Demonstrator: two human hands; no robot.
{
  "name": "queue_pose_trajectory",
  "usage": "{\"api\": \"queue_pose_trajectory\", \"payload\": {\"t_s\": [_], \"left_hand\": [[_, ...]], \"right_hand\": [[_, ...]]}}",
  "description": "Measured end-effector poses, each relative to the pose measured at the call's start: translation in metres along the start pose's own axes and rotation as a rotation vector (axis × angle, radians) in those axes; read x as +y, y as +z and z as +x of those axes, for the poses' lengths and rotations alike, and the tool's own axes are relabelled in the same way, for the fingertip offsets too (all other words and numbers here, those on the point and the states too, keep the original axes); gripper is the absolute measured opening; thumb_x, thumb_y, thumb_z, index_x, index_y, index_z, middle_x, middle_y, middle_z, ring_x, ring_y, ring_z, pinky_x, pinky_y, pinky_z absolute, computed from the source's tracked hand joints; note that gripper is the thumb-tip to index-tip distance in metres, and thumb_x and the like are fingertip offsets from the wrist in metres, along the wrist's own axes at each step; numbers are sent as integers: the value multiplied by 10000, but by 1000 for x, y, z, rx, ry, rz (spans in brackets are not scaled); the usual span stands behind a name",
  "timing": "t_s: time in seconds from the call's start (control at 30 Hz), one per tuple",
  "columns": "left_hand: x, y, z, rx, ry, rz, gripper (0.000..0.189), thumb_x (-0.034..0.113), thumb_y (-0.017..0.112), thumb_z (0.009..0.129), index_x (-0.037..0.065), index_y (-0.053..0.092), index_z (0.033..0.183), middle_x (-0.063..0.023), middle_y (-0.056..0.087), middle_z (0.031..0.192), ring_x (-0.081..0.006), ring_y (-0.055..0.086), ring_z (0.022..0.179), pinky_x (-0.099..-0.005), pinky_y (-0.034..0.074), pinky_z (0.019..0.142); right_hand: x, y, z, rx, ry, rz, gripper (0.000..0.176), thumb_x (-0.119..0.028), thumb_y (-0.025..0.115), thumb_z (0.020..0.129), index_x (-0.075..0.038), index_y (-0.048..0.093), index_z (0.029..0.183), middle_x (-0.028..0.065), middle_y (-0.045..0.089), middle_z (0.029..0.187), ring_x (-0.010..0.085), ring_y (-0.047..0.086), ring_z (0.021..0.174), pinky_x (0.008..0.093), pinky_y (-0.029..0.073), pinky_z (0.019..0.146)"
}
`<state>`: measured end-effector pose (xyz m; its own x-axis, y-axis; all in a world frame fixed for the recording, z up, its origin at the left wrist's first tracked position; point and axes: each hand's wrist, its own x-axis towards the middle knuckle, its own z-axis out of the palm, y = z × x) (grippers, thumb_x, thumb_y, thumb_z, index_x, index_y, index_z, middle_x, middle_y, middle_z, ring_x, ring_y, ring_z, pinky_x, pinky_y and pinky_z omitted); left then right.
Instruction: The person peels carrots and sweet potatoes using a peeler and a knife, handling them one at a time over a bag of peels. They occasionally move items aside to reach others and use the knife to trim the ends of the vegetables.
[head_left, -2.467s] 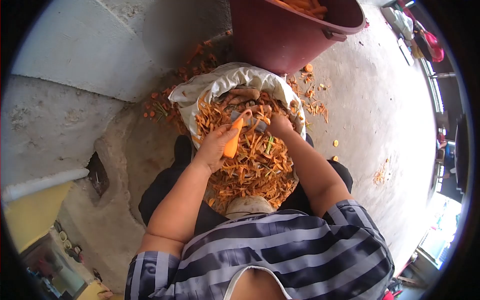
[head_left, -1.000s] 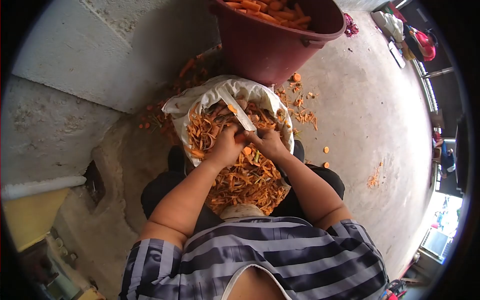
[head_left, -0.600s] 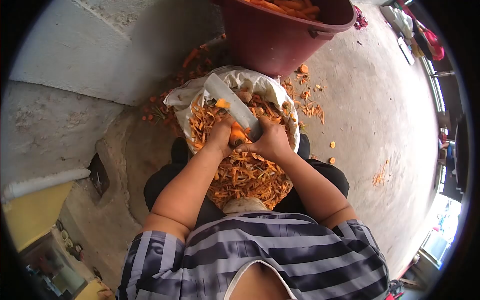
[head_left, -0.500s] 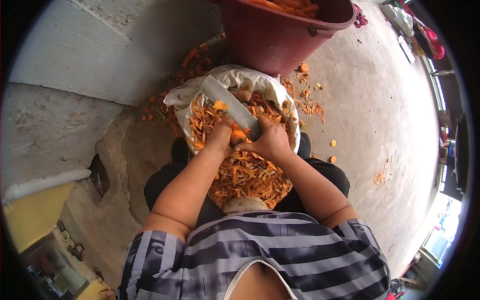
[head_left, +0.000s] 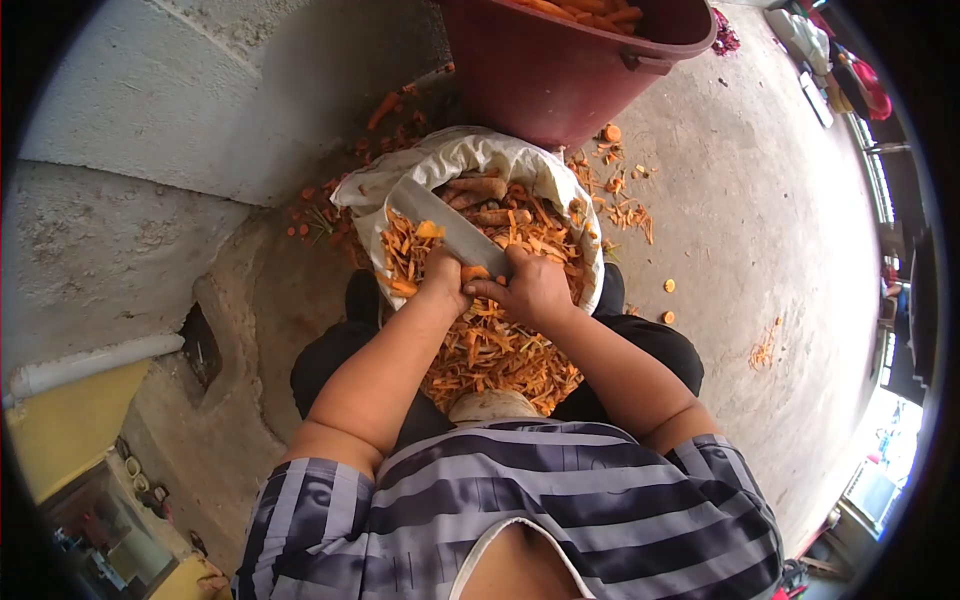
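Note:
My left hand point(head_left: 446, 277) is closed around a carrot point(head_left: 474, 272), of which only a short orange part shows. In my right hand point(head_left: 535, 290) is a knife, gripped near the base of its wide grey blade point(head_left: 440, 222). The blade slants up and to the left, just beyond my left hand. Both hands are close together above a white sack point(head_left: 530, 150) with its rim rolled open. Orange peelings point(head_left: 490, 350) fill the sack, and whole unpeeled carrots point(head_left: 478, 190) lie at its far side.
A large dark red tub point(head_left: 550, 85) holding carrots stands just beyond the sack. Carrot slices and scraps point(head_left: 632, 213) lie on the concrete floor at the right and far left of the sack. A concrete wall point(head_left: 130, 110) rises on the left.
The knife and both hands have shifted slightly. Less of the held carrot shows between my hands, and more of the whole carrots in the sack is visible beyond the blade.

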<state>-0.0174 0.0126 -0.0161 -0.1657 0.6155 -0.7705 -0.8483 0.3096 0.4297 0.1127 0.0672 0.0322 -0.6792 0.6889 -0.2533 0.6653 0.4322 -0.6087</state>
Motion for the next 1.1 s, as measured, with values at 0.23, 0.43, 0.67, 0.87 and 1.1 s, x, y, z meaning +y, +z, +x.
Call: {"api": "queue_pose_trajectory", "payload": {"t_s": [0.23, 0.43, 0.67, 0.87, 1.1], "left_hand": [[30, 25, -34, -303, 499, 681, 424, 384, 475, 864, 13, 507, 1066, -77, 583, 936, -193, 570, 801, -302, 444, 734], [26, 17, -38, -151, 863, 1306, 383, 114, 702, 658, 20, 524, 984, -169, 572, 939, -299, 577, 846, -374, 453, 713], [12, 17, -33, 25, 994, 1455, 310, 147, 689, 658, 42, 546, 913, -158, 599, 788, -344, 569, 763, -410, 456, 645], [15, 18, -33, -68, 900, 1444, 293, 176, 688, 669, 59, 571, 910, -147, 608, 752, -319, 585, 763, -397, 462, 632], [12, 14, -31, -151, 784, 1464, 242, 215, 654, 707, 60, 583, 879, -152, 613, 759, -331, 591, 737, -403, 461, 645]], "right_hand": [[37, 0, 26, -165, 262, 752, 656, -617, 542, 730, 37, 570, 778, 106, 539, 598, 141, 558, 558, 279, 444, 499], [31, -13, 20, -143, 107, 734, 773, -612, 648, 626, 64, 550, 988, 126, 577, 707, 175, 584, 645, 313, 467, 576], [22, -18, 14, 104, 45, 188, 853, -665, 660, 529, 57, 545, 969, 185, 604, 743, 333, 603, 706, 398, 473, 650], [27, -19, 14, 61, 39, 95, 765, -667, 631, 557, 24, 573, 880, 186, 585, 654, 337, 597, 668, 406, 468, 625], [26, -12, 12, -30, 65, 87, 668, -616, 573, 656, 16, 586, 872, 196, 586, 657, 336, 595, 655, 414, 462, 624]]}}
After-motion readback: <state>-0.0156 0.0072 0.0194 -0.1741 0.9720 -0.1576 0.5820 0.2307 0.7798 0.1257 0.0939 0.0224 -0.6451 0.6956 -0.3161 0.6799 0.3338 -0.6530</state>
